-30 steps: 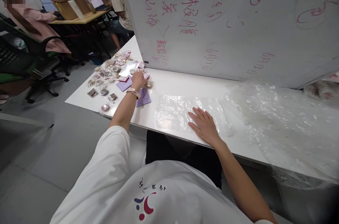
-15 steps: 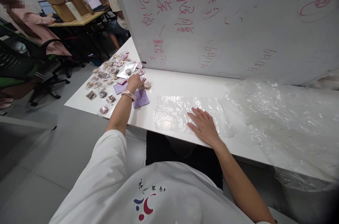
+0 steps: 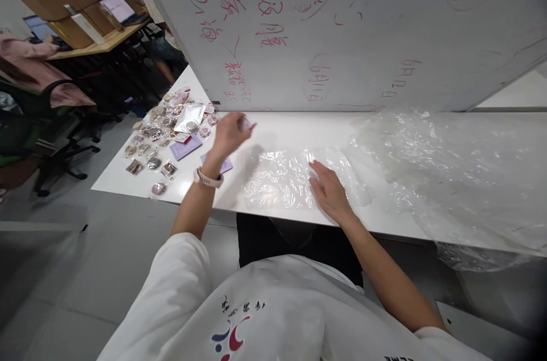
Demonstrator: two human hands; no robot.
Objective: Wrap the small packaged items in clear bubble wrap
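Note:
My left hand [image 3: 229, 134] is raised above the table, its fingers closed around a small red-and-white packet [image 3: 246, 123] that they partly cover. Below my left wrist lies a purple card [image 3: 225, 163], partly hidden by the hand and arm; a second purple card [image 3: 187, 148] is farther left. My right hand [image 3: 332, 193] is open, with its fingers stretched out over a flat clear plastic bag [image 3: 276, 181] in front of me. A silver pouch [image 3: 190, 117] rests among several small wrapped packets [image 3: 152, 132] at the table's left end.
Crumpled clear plastic sheeting [image 3: 453, 179] spreads over the table's right side and hangs past its front edge. A whiteboard [image 3: 342, 53] with red writing stands along the back. At the left are a desk with cardboard boxes [image 3: 72, 2], an office chair [image 3: 47, 139] and seated people.
My left hand has lifted from the pile and moved right with the small red-and-white packet. My right hand stays over the plastic bag, its fingers less spread. The view has shifted right.

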